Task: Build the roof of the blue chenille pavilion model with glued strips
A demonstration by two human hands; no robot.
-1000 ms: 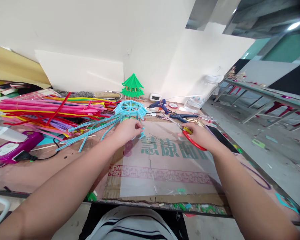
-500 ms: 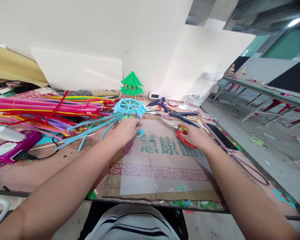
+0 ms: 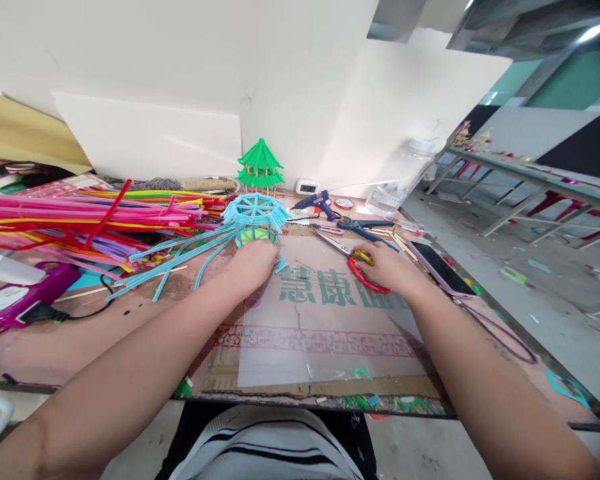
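My left hand (image 3: 253, 265) is closed around short light-blue pipe-cleaner pieces (image 3: 281, 265), just below a light-blue pipe-cleaner roof model (image 3: 255, 212) with a green base. My right hand (image 3: 387, 270) grips the red-and-yellow handles of a pair of scissors (image 3: 351, 261), whose blades point up and left over the table. Both hands rest over a clear sheet on a flattened cardboard box (image 3: 325, 333) printed with green characters.
A big pile of coloured pipe cleaners (image 3: 90, 220) lies at left, with loose blue ones (image 3: 180, 257) trailing out. A green pagoda model (image 3: 260, 167), blue glue gun (image 3: 317, 203), blue pliers (image 3: 365, 229), phone (image 3: 437, 267), purple power strip (image 3: 25, 297) and plastic bottle (image 3: 400, 183) surround the work spot.
Both hands slid forward and slightly left. My left hand has closed in under the blue roof model; my right hand lowered the scissors onto the clear sheet.
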